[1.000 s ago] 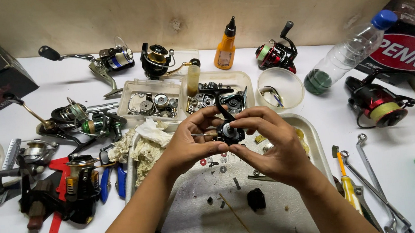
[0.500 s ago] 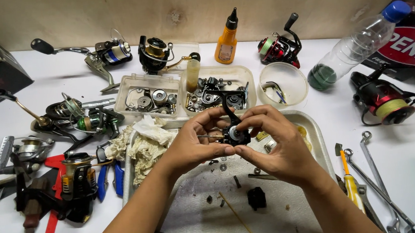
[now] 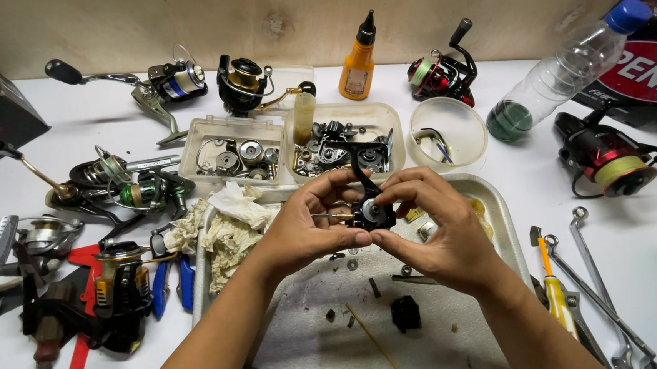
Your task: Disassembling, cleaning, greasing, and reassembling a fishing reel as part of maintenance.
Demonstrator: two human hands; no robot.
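Both my hands hold a small black fishing reel body [image 3: 367, 209] above a white metal tray [image 3: 500, 219]. My left hand [image 3: 305, 228] grips it from the left, thumb underneath. My right hand [image 3: 435, 227] pinches its right side with the fingertips at the round metal part on its face. The reel's black stem points up and away from me. On the tray floor below lie a small black part [image 3: 405, 314], thin wooden sticks [image 3: 374, 341] and several tiny screws.
A crumpled dirty rag [image 3: 223, 226] lies at the tray's left. Two plastic boxes of parts [image 3: 238, 152] and a round cup [image 3: 446, 134] stand behind. Several reels, an orange oil bottle [image 3: 357, 63], a clear bottle [image 3: 567, 68] and wrenches [image 3: 598, 289] surround them.
Both hands keep hold of the reel body in about the same place; the fingers have shifted slightly on it. The camera view has drifted a little.
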